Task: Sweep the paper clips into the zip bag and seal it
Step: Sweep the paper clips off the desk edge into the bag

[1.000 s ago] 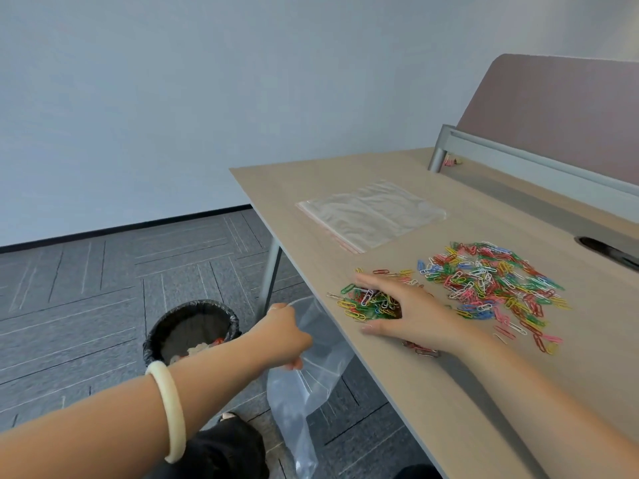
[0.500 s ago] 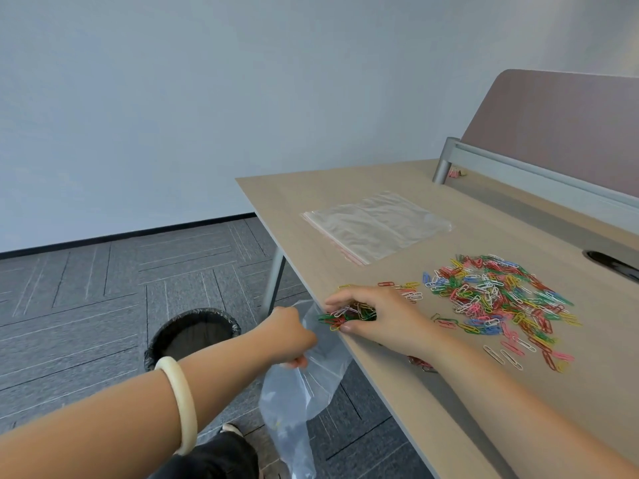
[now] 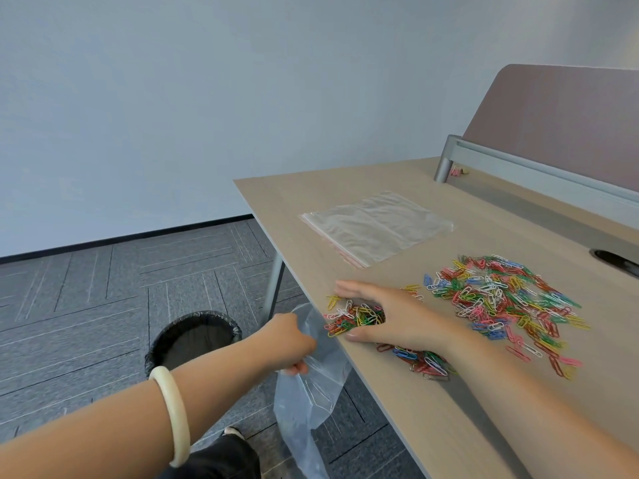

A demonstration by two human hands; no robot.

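Observation:
A clear zip bag [image 3: 311,388] hangs below the left edge of the wooden desk [image 3: 449,426], its mouth at edge height. My left hand [image 3: 287,344] pinches the bag's rim. My right hand [image 3: 390,319] lies flat on the desk, fingers spread and cupped around a small heap of coloured paper clips [image 3: 352,319] right at the desk edge beside the bag. A larger pile of paper clips [image 3: 505,299] lies to the right of that hand. A few more clips [image 3: 425,364] sit under my right wrist.
A stack of flat spare zip bags [image 3: 377,226] lies further back on the desk. A black bin [image 3: 193,337] stands on the carpet under my left arm. A grey rail and partition [image 3: 539,167] bound the desk's far right, with a cable slot [image 3: 615,261].
My right hand has dragged a small heap of clips leftward, away from the main pile, to the desk edge. My left hand has kept hold of the bag below the edge.

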